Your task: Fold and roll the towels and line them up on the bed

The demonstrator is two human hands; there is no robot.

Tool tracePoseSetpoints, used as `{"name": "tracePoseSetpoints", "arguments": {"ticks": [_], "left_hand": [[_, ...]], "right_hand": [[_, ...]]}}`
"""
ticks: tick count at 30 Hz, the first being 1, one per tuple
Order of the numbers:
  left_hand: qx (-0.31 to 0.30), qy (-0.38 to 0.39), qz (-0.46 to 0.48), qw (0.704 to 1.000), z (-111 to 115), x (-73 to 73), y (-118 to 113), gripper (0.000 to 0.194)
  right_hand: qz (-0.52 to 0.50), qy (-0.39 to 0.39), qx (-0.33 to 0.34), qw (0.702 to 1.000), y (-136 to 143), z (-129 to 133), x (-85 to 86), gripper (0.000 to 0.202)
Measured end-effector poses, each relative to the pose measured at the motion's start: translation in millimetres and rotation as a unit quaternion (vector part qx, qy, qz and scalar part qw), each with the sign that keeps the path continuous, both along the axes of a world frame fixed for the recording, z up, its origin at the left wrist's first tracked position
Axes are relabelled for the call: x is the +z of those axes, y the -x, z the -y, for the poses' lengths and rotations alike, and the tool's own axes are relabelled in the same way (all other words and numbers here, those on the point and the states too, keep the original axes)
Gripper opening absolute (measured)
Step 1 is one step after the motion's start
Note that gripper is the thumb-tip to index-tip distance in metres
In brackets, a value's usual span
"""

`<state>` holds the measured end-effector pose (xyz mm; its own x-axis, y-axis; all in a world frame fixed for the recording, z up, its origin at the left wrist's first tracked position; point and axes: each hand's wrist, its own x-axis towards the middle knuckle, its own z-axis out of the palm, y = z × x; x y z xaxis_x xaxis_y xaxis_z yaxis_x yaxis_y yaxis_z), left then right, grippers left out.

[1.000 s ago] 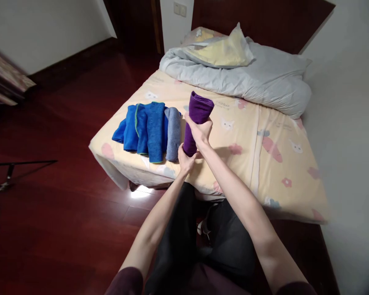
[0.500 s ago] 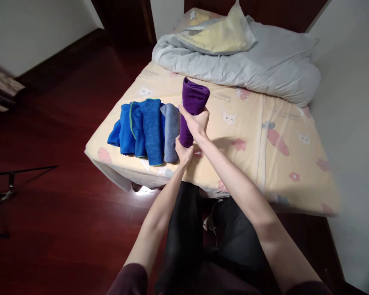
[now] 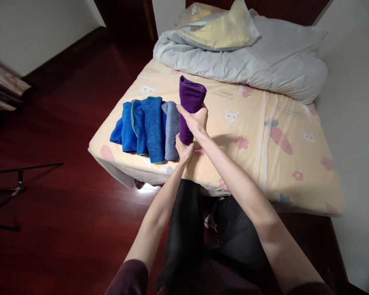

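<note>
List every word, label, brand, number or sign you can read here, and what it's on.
No text is readable.
Printed lettering on the bedsheet, right of the purple cloth: too blurred to read.
Fainter print on the bedsheet farther left and right: too faint to read.
Blue cloths and grey cloth: no lettering visible.

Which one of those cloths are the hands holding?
The purple cloth, with the left hand at its lower end and the right hand at its middle. The grey-blue cloth and the blue ones lie on the bed.
</note>
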<state>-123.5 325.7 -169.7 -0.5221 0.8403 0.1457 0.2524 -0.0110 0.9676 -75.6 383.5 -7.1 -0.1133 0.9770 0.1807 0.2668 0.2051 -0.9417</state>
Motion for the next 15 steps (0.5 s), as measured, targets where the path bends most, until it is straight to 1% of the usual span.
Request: {"name": "tracePoseSetpoints", "arguments": {"ticks": [4,7,9,13,15], "left_hand": [[-0.005,0.01,-0.017,1.0,0.5,0.4,-0.8,0.066],[-0.006,0.005,-0.023,1.0,1.7,-0.5,-1.9,0.063],[-0.011,0.004,-0.028,1.0,2.2,-3.5,-2.1,0.062],[-0.026,-0.003,-0.032,0.999,0.1,-11.1,-0.6,0.064],[-0.031,-0.003,-0.031,0.999,-1.7,-10.5,-0.3,0.068]], "right_hand": [[-0.025,0.01,0.014,1.0,-4.8,2.6,1.3,0.087],[-0.017,0.009,0.002,1.0,-6.2,6.3,-0.5,0.088],[-0.017,0.014,-0.006,1.0,-6.9,8.5,-3.7,0.09],[0.0,0.019,0.01,1.0,-9.0,7.1,-13.0,0.097],[0.019,0.007,0.018,1.0,-8.6,3.4,-18.7,0.101]]}}
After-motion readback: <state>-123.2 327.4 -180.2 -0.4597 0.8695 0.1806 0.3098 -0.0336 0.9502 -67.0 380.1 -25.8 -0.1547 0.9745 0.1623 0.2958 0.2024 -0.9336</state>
